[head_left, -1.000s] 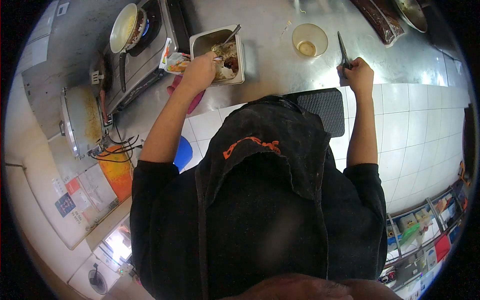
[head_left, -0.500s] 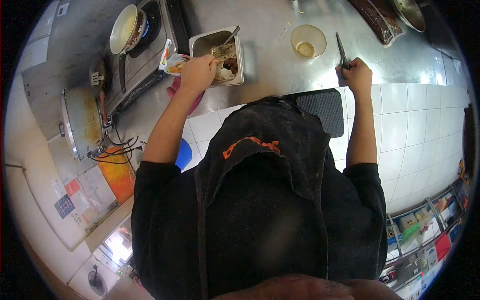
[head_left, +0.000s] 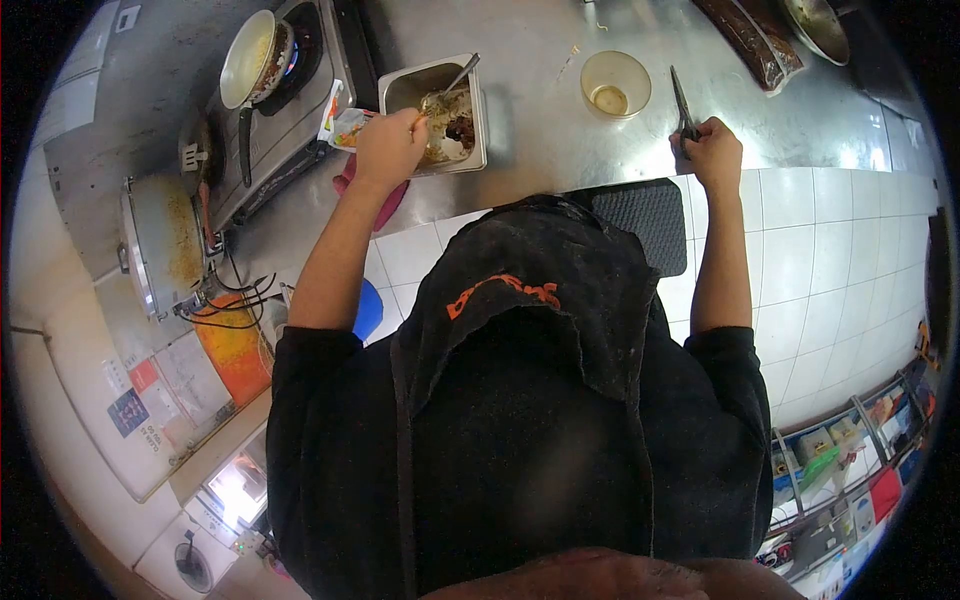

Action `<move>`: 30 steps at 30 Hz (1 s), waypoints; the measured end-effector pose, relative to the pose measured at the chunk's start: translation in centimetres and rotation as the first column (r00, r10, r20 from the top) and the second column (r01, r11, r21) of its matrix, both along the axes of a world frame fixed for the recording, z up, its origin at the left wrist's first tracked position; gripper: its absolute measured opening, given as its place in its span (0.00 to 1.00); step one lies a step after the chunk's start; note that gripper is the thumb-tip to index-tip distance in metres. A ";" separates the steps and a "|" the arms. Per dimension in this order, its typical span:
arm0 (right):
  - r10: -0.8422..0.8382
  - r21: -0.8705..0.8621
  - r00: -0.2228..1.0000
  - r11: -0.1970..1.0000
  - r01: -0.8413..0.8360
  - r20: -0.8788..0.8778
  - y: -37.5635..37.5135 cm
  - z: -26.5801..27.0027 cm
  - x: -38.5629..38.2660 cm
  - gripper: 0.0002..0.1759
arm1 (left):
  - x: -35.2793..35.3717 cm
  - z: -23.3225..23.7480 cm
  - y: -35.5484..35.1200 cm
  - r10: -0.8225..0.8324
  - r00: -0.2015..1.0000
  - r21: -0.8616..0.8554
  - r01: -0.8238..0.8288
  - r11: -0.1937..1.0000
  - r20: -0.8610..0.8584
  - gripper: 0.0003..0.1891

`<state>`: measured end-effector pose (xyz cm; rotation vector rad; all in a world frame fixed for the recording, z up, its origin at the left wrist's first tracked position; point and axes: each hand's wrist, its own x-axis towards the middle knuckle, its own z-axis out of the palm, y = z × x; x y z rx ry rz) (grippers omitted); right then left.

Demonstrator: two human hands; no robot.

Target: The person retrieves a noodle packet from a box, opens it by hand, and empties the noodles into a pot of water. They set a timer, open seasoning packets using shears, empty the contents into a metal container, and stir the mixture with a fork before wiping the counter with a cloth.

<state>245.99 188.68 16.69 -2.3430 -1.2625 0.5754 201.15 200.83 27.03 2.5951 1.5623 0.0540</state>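
My left hand (head_left: 392,150) is closed at the left edge of a rectangular metal container (head_left: 483,125); what its fingers hold I cannot make out. Inside the container lie brown and whitish food scraps and a spoon (head_left: 463,72), its handle over the upper rim. A colourful packet (head_left: 350,127) is just left of that hand. On the right, my right hand (head_left: 712,152) is wrapped round the handles of dark scissors (head_left: 683,105), whose blades point away from me over the counter. Between the hands stands a translucent round container (head_left: 615,85) with some yellowish residue in it.
At the left, a pan (head_left: 250,60) sits on a gas stove (head_left: 285,130) with a blue flame. A dark red cloth (head_left: 388,207) hangs at the counter edge (head_left: 540,180). At the upper right are a brown-filled packet (head_left: 750,45) and a metal bowl (head_left: 818,30).
My left hand has shifted slightly left, toward the container's edge. My right hand and the scissors have barely moved.
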 end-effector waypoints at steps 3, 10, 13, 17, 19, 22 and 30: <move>0.005 -0.008 1.000 1.000 -0.005 0.014 -0.1 -0.2 0.0 0.24 | -0.1 0.3 -0.2 -0.036 0.999 -0.012 0.036 0.999 -0.012 0.14; 0.008 -0.016 1.000 1.000 -0.008 0.027 0.0 0.4 -0.2 0.24 | -0.5 0.4 -0.5 -0.042 0.994 -0.022 0.040 0.999 -0.097 0.18; 0.000 0.000 1.000 1.000 0.000 0.015 0.0 -0.2 0.0 0.24 | -0.3 0.8 -0.7 -0.003 0.996 -0.042 -0.001 0.999 -0.088 0.20; -0.008 -0.010 1.000 1.000 0.008 0.000 -0.1 -0.2 0.1 0.24 | 0.1 2.1 -1.1 0.080 0.985 -0.181 -0.107 0.978 -0.154 0.16; -0.020 -0.011 1.000 1.000 0.020 -0.017 -0.1 0.1 -0.1 0.24 | -0.1 2.4 -1.2 0.083 0.986 -0.232 -0.116 0.966 -0.145 0.17; 0.010 0.057 1.000 0.998 -0.012 0.027 -0.3 -0.2 -0.1 0.23 | -0.7 1.9 -1.6 0.023 0.999 -0.118 -0.025 0.993 -0.025 0.18; -0.023 0.000 0.999 1.000 0.023 -0.040 -0.1 0.8 -0.5 0.22 | 4.4 3.1 1.2 0.281 0.849 -0.206 -0.208 0.956 0.448 0.16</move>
